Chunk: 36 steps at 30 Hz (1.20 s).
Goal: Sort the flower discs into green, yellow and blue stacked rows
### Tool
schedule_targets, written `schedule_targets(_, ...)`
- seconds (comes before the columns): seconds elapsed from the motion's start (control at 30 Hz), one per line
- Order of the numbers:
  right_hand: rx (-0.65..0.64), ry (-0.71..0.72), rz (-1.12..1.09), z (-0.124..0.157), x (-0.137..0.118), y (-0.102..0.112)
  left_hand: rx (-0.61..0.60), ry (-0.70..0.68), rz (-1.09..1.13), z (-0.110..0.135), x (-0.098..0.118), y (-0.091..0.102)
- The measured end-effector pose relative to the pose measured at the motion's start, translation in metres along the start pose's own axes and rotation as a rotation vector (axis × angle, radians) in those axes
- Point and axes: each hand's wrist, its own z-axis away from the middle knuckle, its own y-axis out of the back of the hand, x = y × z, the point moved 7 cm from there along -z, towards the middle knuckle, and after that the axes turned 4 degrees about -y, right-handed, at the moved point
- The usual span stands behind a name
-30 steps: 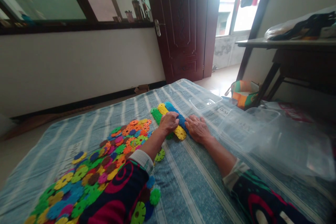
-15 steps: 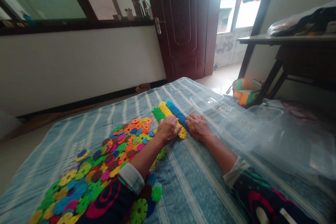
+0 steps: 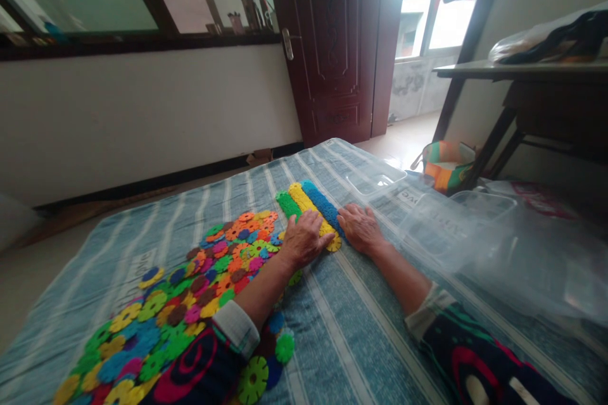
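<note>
Three stacked rows of plastic flower discs lie side by side on the striped blue cloth [image 3: 351, 335]: a green row [image 3: 286, 203], a yellow row [image 3: 306, 202] and a blue row [image 3: 320, 200]. My left hand [image 3: 304, 239] rests flat with fingers stretched over the near ends of the green and yellow rows. On the other side, my right hand [image 3: 361, 228] lies open against the near end of the blue row. A wide heap of loose coloured discs [image 3: 190, 291] spreads to the left of my left arm.
Clear plastic boxes [image 3: 456, 228] and a clear lid [image 3: 375, 178] sit on the cloth at the right. A dark wooden table [image 3: 522, 85] and a colourful bag [image 3: 444, 164] stand behind them. A dark door [image 3: 332, 44] and white wall lie ahead.
My left hand has slid back toward me along the rows and flattened its fingers over their near ends. My right hand stayed beside the blue row.
</note>
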Motion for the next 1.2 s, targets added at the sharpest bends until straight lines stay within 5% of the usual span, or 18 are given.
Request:
schedule_targets(0.3,0.003,0.006,0.017,0.001,0.0,0.0,0.029,0.001,-0.018,0.004,0.002,0.0)
schedule_targets(0.77,0.041,0.014,0.081,-0.002,-0.001,-0.001,-0.152,-0.051,0.159,-0.021,-0.005,-0.001)
schedule_targets(1.2,0.055,0.029,0.12,-0.006,-0.004,-0.001,-0.152,-0.07,0.155,-0.025,-0.003,-0.001)
